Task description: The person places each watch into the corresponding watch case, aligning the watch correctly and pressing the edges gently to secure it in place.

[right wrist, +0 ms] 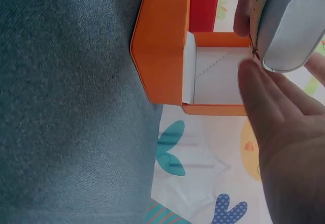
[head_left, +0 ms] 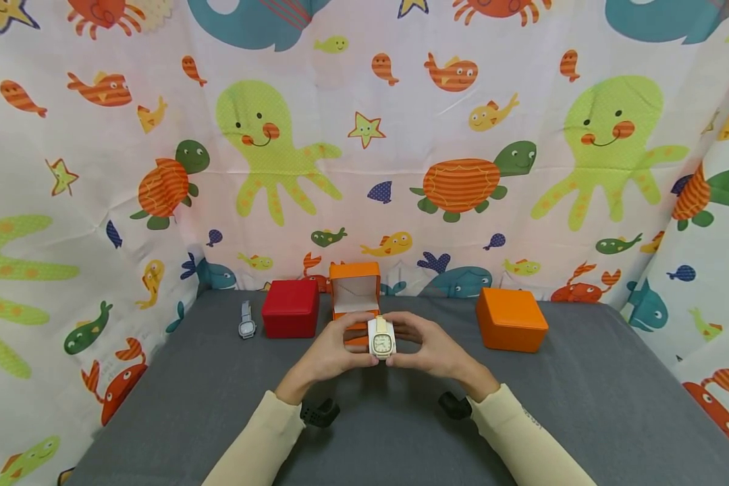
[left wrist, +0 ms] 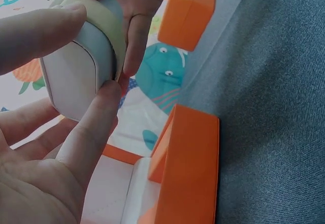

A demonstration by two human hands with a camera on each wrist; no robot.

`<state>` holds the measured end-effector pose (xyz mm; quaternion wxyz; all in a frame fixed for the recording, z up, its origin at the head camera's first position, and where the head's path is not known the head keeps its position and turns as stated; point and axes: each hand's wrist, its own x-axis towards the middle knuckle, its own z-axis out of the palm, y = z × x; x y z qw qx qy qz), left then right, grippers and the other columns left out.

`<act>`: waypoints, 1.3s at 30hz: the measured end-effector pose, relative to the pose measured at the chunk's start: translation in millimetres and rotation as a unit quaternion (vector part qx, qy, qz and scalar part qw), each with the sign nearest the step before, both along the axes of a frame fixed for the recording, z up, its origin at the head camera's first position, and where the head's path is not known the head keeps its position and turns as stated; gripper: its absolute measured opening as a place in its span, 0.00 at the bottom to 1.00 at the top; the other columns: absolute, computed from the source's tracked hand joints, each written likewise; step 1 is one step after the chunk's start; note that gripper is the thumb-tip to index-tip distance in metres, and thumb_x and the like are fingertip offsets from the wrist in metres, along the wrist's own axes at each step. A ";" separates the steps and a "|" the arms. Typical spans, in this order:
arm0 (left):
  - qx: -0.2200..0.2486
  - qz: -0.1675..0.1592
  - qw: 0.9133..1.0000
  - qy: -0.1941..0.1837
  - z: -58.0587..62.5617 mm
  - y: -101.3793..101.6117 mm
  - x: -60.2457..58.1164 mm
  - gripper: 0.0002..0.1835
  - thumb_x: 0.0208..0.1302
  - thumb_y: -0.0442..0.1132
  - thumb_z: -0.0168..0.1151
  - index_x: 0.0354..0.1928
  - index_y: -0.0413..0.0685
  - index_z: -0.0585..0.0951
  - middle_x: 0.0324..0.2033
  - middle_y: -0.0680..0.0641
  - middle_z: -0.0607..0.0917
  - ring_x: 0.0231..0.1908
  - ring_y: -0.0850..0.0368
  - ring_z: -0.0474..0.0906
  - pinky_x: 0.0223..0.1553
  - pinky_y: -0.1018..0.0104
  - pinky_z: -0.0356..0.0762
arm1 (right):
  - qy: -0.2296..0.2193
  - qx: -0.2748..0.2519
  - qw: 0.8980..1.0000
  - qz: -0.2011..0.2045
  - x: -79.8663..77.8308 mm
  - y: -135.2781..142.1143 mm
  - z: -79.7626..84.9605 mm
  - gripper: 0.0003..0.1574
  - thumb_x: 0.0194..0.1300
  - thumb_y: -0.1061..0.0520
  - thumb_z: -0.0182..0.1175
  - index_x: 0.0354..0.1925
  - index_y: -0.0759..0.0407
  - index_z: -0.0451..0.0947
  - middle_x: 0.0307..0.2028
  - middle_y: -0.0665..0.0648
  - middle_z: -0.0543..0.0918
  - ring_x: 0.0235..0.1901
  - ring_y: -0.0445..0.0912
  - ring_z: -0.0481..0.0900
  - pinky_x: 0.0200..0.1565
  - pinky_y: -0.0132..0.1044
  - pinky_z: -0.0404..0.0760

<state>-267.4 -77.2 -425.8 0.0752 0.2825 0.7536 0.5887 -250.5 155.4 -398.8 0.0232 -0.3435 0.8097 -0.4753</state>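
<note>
Just below the centre of the head view, a cream-strapped wristwatch with a squarish pale dial [head_left: 382,343] sits wrapped around a smooth white cushion [left wrist: 68,76], its face towards the camera. The left hand [head_left: 335,349] and the right hand [head_left: 431,345] hold it up between them, thumbs at the lower edge and fingers higher up, both pinching it from opposite sides. Right behind the hands stands an orange box with its lid raised and a white lining [head_left: 355,271]; in the left wrist view it fills the bottom middle, in the right wrist view the upper middle.

Left of that box, in the head view, is a shut, glossy red box [head_left: 290,308], and further left a silver-toned wristwatch [head_left: 246,324] lies on the dark grey cloth surface [head_left: 389,449]. Towards the right of the frame rests a shut orange box [head_left: 510,318]. Across the upper frame hangs a white curtain printed with sea animals [head_left: 352,88].
</note>
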 end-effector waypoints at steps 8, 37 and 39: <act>0.005 0.002 1.000 0.006 -1.7 1.5 0.2 0.38 0.52 0.34 0.73 0.66 0.47 0.68 0.61 0.48 0.69 0.55 0.44 0.72 0.45 0.61 0.81 | 0.105 -0.001 0.994 -0.015 -13.6 1.0 -22.6 0.35 0.53 0.55 0.72 0.58 0.51 0.72 0.66 0.52 0.66 0.63 0.49 0.66 0.61 0.52 0.69; -0.017 0.014 0.998 0.065 -5.4 8.6 2.0 0.39 0.51 0.28 0.71 0.66 0.46 0.67 0.64 0.44 0.67 0.61 0.42 0.67 0.51 0.49 0.76 | 0.163 -0.044 0.983 -0.073 14.5 -15.9 3.2 0.19 0.59 0.66 0.65 0.49 0.69 0.78 0.50 0.67 0.76 0.48 0.57 0.76 0.47 0.52 0.80; -0.022 0.017 0.997 0.066 -4.9 8.6 2.8 0.39 0.51 0.28 0.71 0.66 0.47 0.67 0.64 0.45 0.67 0.60 0.43 0.67 0.50 0.52 0.77 | 0.160 -0.043 0.983 -0.074 14.9 -16.0 3.2 0.19 0.59 0.66 0.65 0.49 0.69 0.78 0.50 0.67 0.76 0.48 0.57 0.76 0.47 0.50 0.80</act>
